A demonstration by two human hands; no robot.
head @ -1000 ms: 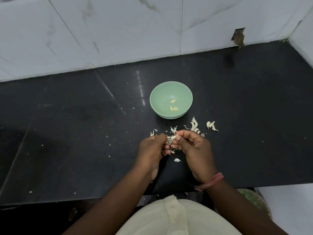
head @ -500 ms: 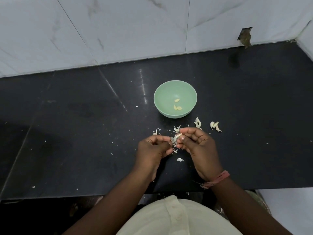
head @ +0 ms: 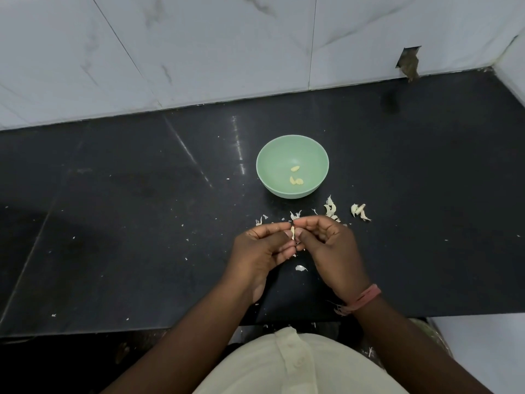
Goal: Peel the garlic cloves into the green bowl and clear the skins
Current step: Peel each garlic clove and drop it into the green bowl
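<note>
- While the far left of the frame shows only bare black counter [head: 113,223] with a few pale flecks, the work sits at the centre.
- Left hand [head: 260,251], centre frame: thumb and fingertips curled in, pinching a small clove [head: 292,232] from its left side.
- Clove: pale, held above the counter between both hands, just below the bowl in the frame. Whether any skin still clings to it is too small to tell.
- Right hand [head: 331,245], touching the left at the fingertips: fingers curled, pinching the same clove from its right side. A pink band [head: 365,300] circles the wrist.
- Green bowl [head: 270,155], upper centre, upright on the counter: about three peeled cloves [head: 296,177] lie in its bottom.
- Skins [head: 331,209]: loose white scraps lie on the counter between bowl and hands and off to the right; one scrap [head: 301,268] lies below the hands.
- Progress, as a judgement: peeling is partly done, with a few cloves in the bowl and one in hand. More cloves may sit among the scraps on the right; I cannot tell. Clearing the skins looks not yet started.
</note>
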